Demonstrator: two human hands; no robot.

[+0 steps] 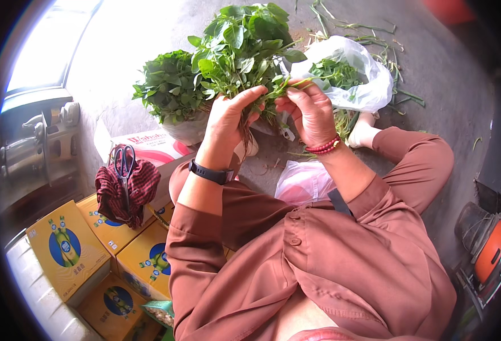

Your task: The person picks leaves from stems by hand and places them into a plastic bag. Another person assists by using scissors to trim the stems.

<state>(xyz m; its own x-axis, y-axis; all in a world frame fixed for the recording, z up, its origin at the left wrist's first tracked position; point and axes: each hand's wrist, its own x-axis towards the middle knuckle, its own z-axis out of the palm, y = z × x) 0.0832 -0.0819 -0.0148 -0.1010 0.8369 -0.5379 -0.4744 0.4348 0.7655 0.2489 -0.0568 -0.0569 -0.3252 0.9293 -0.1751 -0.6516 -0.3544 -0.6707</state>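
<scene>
My left hand (229,117) is closed around the stems of a large bunch of leafy greens (246,47), whose thin roots hang below the palm. Close to its right, my right hand (308,111) pinches a small green sprig (282,87) between thumb and fingers. Behind the left wrist sits a dense pile of similar greens (171,85) in a pale plastic bag (186,130). Beyond the right hand lies an open white plastic bag (368,96) with loose leaves (338,72) inside.
Green onion stalks (408,96) litter the concrete floor (442,76). Scissors (125,166) rest on a checked cloth (144,183) at left, near a white-and-pink carton (161,147). Yellow beer cartons (69,251) are stacked below. A pink-tinted plastic bag (304,183) lies between my legs.
</scene>
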